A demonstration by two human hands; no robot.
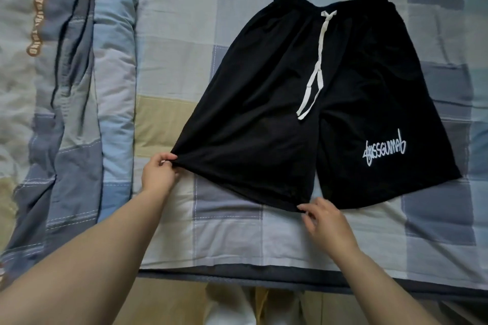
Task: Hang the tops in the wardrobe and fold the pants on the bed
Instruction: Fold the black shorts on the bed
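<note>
Head view: shorts [277,92] lettered "4missgumab"

A rolled patchwork quilt [79,87] with brown lettering [37,18] is seen along the frame's left side.

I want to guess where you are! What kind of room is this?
Most likely a bedroom. Black shorts lie spread on a bed with a checked sheet, and a rumpled patchwork quilt lies beside them.

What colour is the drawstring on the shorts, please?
White, against the black shorts; the drawstring shows clearly in the head view.
</note>
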